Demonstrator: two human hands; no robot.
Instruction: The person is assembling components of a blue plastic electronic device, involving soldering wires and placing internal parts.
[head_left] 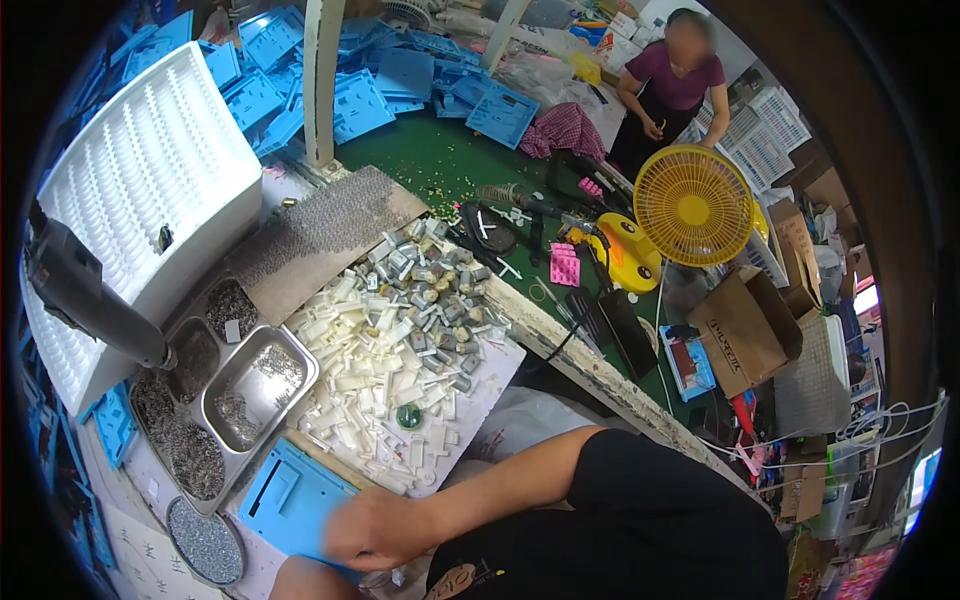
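A blue plastic panel [290,495] with moulded ribs and a dark slot lies on the bench at the lower middle. My right hand [375,530] rests over its right end, fingers curled closed and slightly blurred; whatever they hold is hidden. At the lower edge, bare skin of what seems to be my left hand [312,580] shows beside the panel, its fingers out of sight. Just beyond the panel spreads a pile of white plastic parts [350,400], with small grey motors [430,280] heaped at its far side. A round green-topped container [409,416] sits among the white parts.
Metal trays [262,385] of small screws stand left, near a round dish [205,540] of tiny metal pieces. Behind are a white moulded tray stack [150,190], a dark power tool [90,290] and heaped blue panels [375,90]. A yellow fan [693,207] and another person [680,90] are farther right.
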